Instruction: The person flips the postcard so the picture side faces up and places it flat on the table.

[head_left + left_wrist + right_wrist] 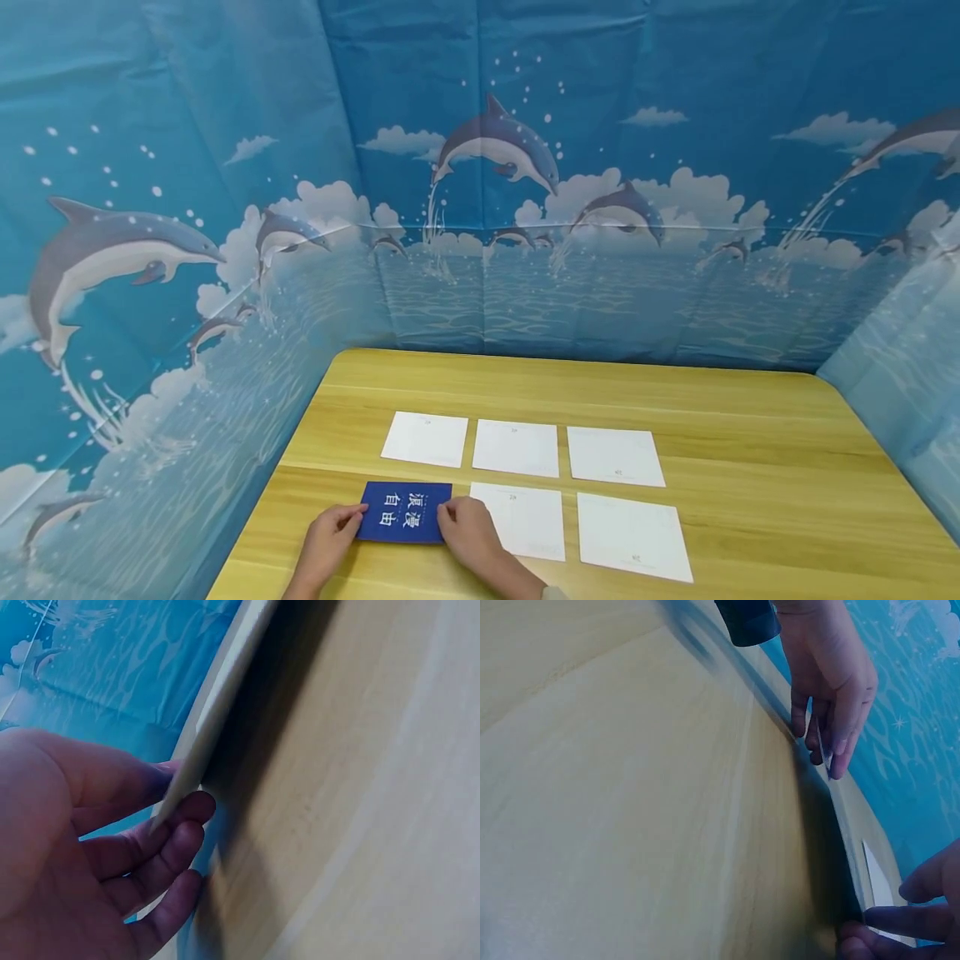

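Note:
A dark blue card (405, 490) with white characters is held between both hands at the front left of the table, just above the wood, its shadow beneath it. At its left edge, my left hand (328, 537) pinches it between thumb and fingers. My right hand (474, 535) pinches the opposite edge, close beside a white card (525, 518). In the left wrist view the card shows edge-on as a pale strip (221, 709) between the thumb and fingers. The right wrist view has the left hand (836, 682) on the far end and the right hand's fingers (915, 922) on the near end.
Three white cards (425, 438) (516, 447) (615, 457) lie in a back row on the wooden table (787, 467). Another white card (633, 533) lies at the front right. A blue dolphin-print curtain (600, 292) surrounds the table's back and sides.

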A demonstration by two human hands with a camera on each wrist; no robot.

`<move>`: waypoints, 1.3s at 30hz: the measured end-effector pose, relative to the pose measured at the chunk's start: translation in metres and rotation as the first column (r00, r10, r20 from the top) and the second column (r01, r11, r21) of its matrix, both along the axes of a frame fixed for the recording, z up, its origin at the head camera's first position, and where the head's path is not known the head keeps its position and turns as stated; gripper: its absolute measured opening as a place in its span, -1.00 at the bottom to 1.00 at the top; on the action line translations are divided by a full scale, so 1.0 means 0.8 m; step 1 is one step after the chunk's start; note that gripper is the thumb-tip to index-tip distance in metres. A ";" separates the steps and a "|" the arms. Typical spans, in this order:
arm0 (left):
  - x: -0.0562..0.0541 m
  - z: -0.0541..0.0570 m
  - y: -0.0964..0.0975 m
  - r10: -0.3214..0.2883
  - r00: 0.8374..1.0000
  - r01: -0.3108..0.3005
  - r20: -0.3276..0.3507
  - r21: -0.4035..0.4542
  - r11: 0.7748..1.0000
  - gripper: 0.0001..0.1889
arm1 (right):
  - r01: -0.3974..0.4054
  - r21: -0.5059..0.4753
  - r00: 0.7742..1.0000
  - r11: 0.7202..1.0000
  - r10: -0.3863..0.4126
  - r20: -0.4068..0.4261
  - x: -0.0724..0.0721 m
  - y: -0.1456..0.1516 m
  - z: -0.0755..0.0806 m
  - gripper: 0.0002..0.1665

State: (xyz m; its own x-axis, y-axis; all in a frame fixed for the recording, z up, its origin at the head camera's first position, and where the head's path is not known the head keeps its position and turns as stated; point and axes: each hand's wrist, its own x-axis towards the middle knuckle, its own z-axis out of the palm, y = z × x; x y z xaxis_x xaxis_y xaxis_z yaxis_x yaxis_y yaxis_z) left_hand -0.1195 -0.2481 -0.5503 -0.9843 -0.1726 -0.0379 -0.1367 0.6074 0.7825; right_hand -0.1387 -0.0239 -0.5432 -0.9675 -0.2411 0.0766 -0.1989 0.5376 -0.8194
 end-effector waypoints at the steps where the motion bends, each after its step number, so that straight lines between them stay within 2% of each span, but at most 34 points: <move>1: 0.000 0.000 0.000 -0.005 1.000 0.005 -0.002 -0.016 1.000 -0.80 | -0.004 0.009 1.000 1.000 0.004 -0.001 0.000 0.000 0.000 -0.64; 14: -0.004 0.004 0.004 -0.022 0.999 0.026 0.024 -0.166 0.986 -0.78 | -0.026 0.035 1.000 0.999 0.026 0.003 -0.002 -0.004 0.005 -0.58; 22: -0.001 0.011 0.006 -0.082 0.996 0.076 -0.018 -0.214 0.974 -0.76 | -0.018 0.054 1.000 0.998 0.017 0.016 -0.003 -0.008 0.004 -0.53; 24: -0.001 0.012 0.008 -0.094 0.996 0.089 -0.011 -0.232 0.969 -0.74 | -0.017 0.059 1.000 0.998 0.016 0.017 -0.005 -0.008 0.003 -0.53; 34: -0.001 0.003 0.011 -0.036 0.999 0.040 0.023 -0.245 0.969 -0.70 | -0.008 0.069 1.000 0.998 0.007 0.024 -0.006 -0.010 0.005 -0.54; 39: -0.002 -0.001 0.010 -0.033 0.999 0.041 0.033 -0.251 0.967 -0.69 | -0.008 0.077 1.000 0.997 0.006 0.022 -0.005 -0.011 0.003 -0.56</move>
